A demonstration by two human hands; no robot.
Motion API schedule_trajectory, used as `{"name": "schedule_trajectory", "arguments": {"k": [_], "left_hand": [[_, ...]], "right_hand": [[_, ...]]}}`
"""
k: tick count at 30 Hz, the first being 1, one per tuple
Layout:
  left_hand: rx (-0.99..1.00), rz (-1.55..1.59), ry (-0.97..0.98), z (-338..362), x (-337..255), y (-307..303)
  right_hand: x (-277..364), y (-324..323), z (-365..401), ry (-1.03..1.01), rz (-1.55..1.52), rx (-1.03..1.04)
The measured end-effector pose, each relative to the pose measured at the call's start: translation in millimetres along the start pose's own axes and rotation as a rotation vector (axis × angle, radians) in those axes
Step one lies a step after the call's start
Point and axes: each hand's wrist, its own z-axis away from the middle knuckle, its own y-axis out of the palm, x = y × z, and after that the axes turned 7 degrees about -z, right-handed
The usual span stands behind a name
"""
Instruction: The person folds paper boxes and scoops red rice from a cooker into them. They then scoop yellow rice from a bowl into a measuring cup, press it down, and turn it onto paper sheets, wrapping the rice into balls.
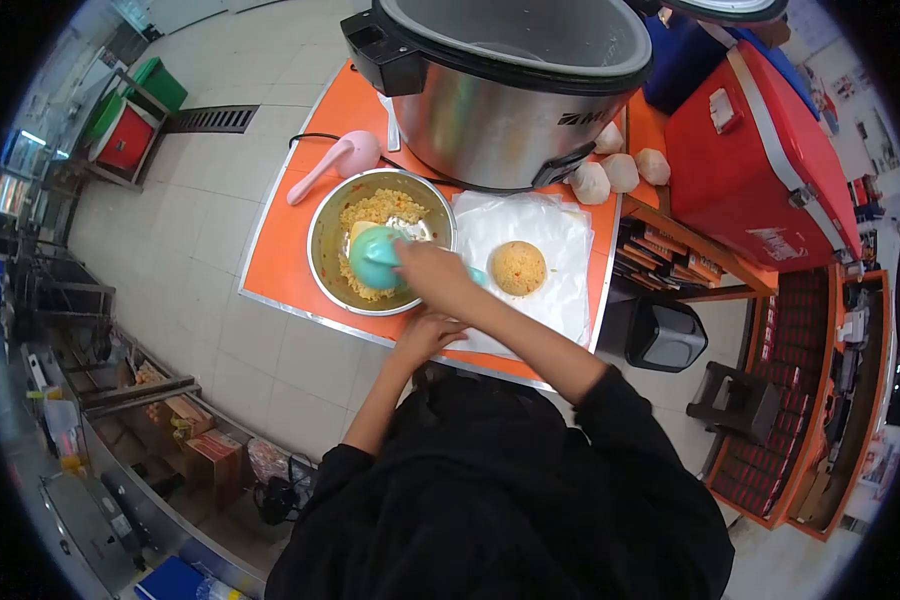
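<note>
My right hand [430, 272] is closed around a teal rice scoop [374, 260], whose rounded bowl faces up inside a steel mixing bowl [315, 265]. Yellow seasoned rice [385, 206] lies in that bowl, and the handle's end shows beyond my fingers. Below the bowl's near rim, my left hand [430, 335] rests at the table's front edge with fingers stretched toward the paper; its fingertips are partly hard to see. On white paper sheets [565, 310] to the right sits a molded dome of rice [519, 268].
A large steel rice cooker [510, 130] stands open behind the bowl. A pink scoop [355, 153] lies at the orange table's [280, 240] left. Several white wrapped balls [620, 173] are beside a red cooler [760, 150]. A black stool [735, 402] stands at right.
</note>
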Motion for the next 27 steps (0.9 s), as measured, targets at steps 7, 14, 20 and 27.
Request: {"name": "schedule_trajectory", "arguments": {"k": [7, 14, 20, 27], "left_hand": [[-0.584, 0.079, 0.02, -15, 21, 49], [-0.507, -0.223, 0.175, -13, -2, 23], [-0.573, -0.136, -0.035, -28, -42, 4], [-0.403, -0.188, 0.096, -10, -70, 43]], "right_hand": [[-14, 18, 46, -0.297, -0.169, -0.433], [-106, 12, 176, 0.058, -0.117, -0.259], [-103, 0, 174, 0.147, -0.02, -0.27], [-127, -2, 177, 0.043, -0.299, -0.321]]}}
